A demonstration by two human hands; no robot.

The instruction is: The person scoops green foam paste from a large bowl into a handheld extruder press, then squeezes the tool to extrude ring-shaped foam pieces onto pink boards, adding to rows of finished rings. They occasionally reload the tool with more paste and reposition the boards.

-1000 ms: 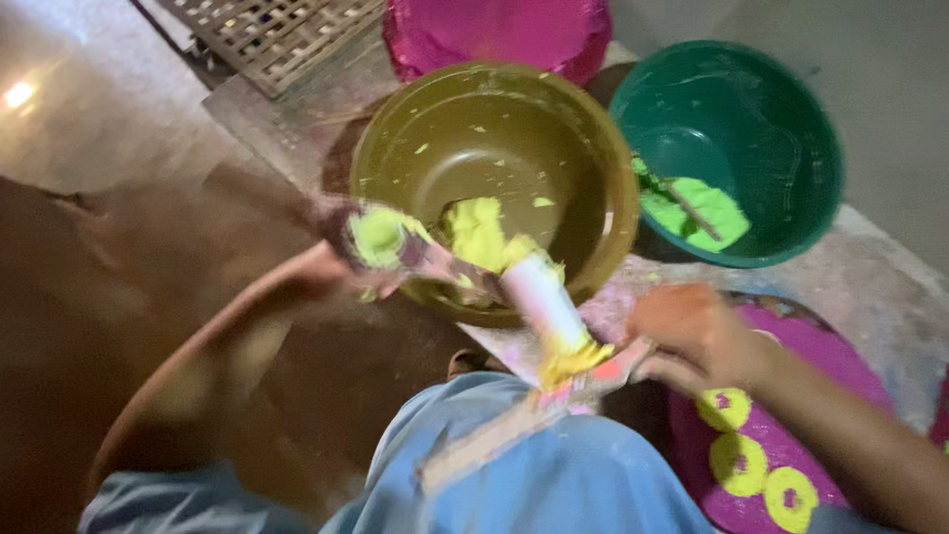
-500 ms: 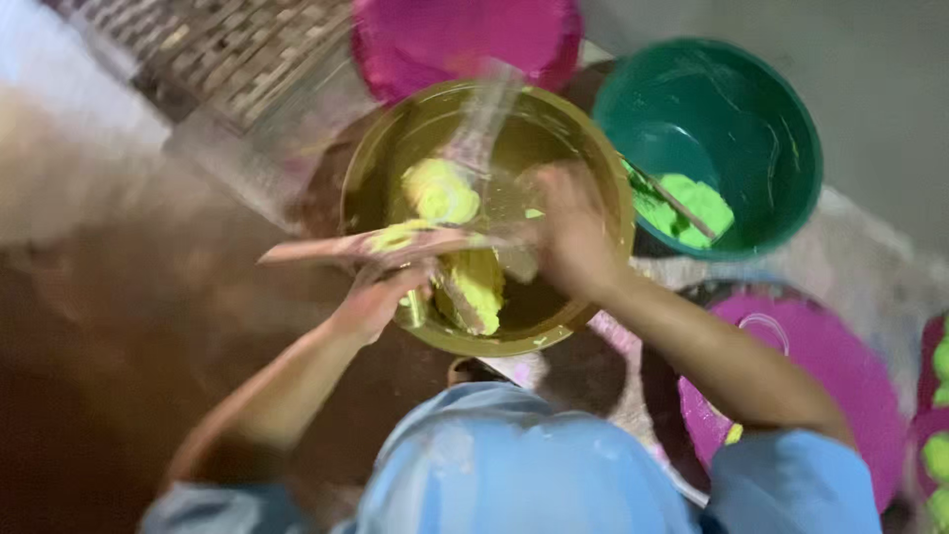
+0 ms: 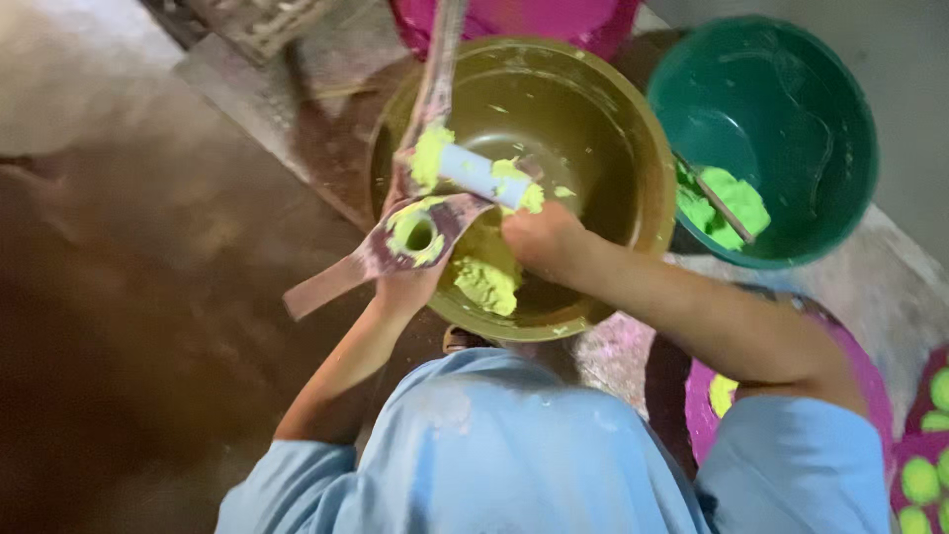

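Observation:
My left hand (image 3: 407,287) grips a flat wooden press (image 3: 395,242) with a round hole, smeared with yellow-green dough, at the near left rim of the olive bowl (image 3: 633,148). My right hand (image 3: 539,237) is closed on a white cylinder (image 3: 479,173) coated in the same dough, held over the bowl beside the press. A lump of yellow-green dough (image 3: 484,282) lies in the bowl under my hands.
A green bowl (image 3: 830,109) at the right holds dough and a stick. A pink tub (image 3: 524,18) stands behind the olive bowl. A pink tray (image 3: 924,465) with round dough discs lies at the lower right. Brown floor spreads to the left.
My right hand has drawn back from the far side of the bowl toward me and holds the white cylinder over the press. The left hand has shifted slightly.

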